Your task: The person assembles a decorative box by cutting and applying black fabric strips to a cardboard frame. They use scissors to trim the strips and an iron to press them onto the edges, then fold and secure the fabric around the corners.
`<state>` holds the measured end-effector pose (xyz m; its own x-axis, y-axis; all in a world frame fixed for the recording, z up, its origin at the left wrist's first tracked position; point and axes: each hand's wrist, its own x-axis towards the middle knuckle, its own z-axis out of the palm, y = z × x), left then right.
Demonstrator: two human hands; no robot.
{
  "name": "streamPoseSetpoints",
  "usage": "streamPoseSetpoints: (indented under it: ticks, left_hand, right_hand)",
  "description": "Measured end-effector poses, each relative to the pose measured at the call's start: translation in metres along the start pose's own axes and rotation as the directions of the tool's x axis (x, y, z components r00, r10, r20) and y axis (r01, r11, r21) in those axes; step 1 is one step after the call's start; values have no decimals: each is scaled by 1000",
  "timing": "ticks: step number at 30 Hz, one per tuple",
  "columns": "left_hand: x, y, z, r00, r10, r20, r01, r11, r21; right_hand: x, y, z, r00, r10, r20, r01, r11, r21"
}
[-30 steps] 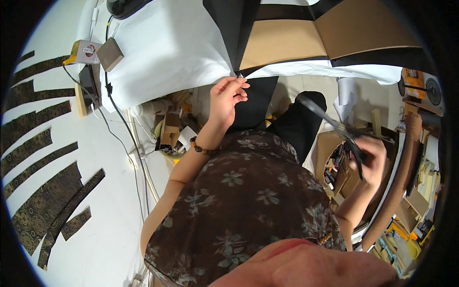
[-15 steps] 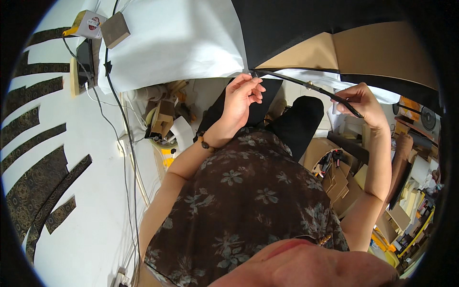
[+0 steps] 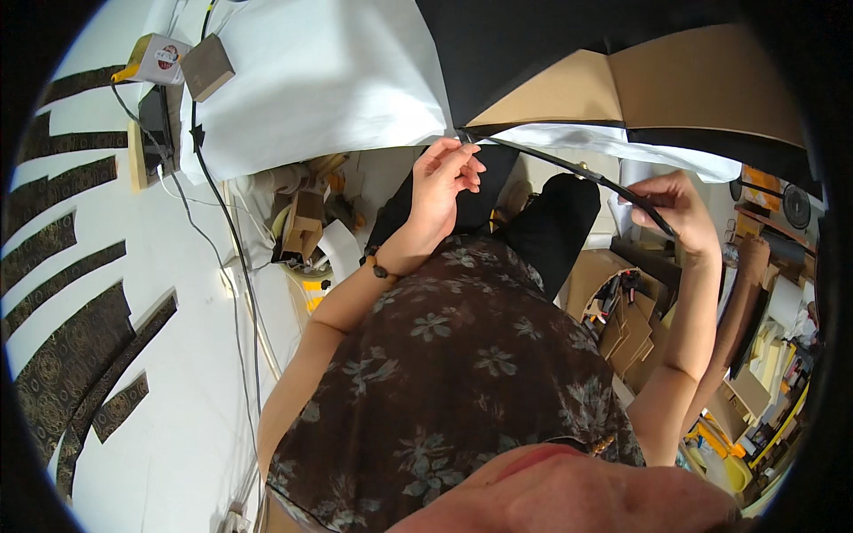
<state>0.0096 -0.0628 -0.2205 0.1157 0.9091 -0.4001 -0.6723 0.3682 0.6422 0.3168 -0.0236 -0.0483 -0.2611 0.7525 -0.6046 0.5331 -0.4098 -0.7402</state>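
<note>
Long black-handled scissors [image 3: 606,183] are in my right hand [image 3: 677,210], its fingers wrapped round the handles. They slant up to the left, with a small brass-coloured pivot showing midway. Their tip reaches the lower corner of a black sheet [image 3: 524,49], beside a tan panel [image 3: 711,75] with a black lower border. My left hand [image 3: 440,185] is close to that tip, thumb and fingers pinched together near the sheet's corner. What lies between these fingertips is too small to make out.
White paper [image 3: 338,80] covers the work surface at upper left, with a grey block [image 3: 207,68] on it. Dark patterned strips [image 3: 71,355] lie on the white surface at left. Black cables [image 3: 222,204] hang down there. Cardboard pieces [image 3: 626,342] stand at lower right.
My right hand and the scissor handles have dropped slightly. The left hand stays pinched near the corner. The whole view has shifted a little.
</note>
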Motion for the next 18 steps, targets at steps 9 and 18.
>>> streamPoseSetpoints:
  ticks: [9,18]
  left_hand:
    - [3,-1,-2,999,46,-3,-46,999,-27]
    - [-1,26,-12,837,522,164,-547,792,273]
  right_hand:
    - [21,-22,-3,994,-88,64,96,987,-128]
    - [-74,93,-21,839,-516,-171,535,839,96]
